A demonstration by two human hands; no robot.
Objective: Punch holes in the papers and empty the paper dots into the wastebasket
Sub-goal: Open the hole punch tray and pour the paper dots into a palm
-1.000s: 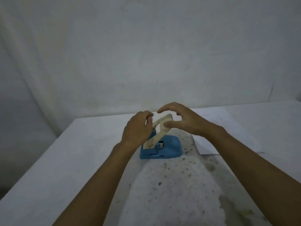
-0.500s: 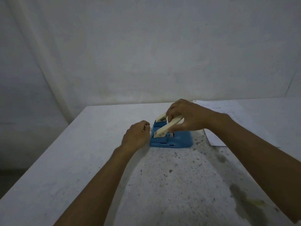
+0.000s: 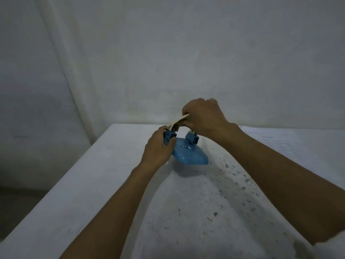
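No readable text; hole punch point(image 3: 188, 153) mark illegible

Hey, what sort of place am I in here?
Likely a bare workroom or recording setup: a plain white wall, a stained white table, and a blue hole punch held in both hands.

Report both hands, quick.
Left hand: closed on the blue hole punch at its left post.
Right hand: closed on the punch's cream lever.

A white table point(image 3: 78, 193) with a worn, dark-speckled top stands against a pale wall. A blue plastic hole punch point(image 3: 188, 153) sits near its far edge.
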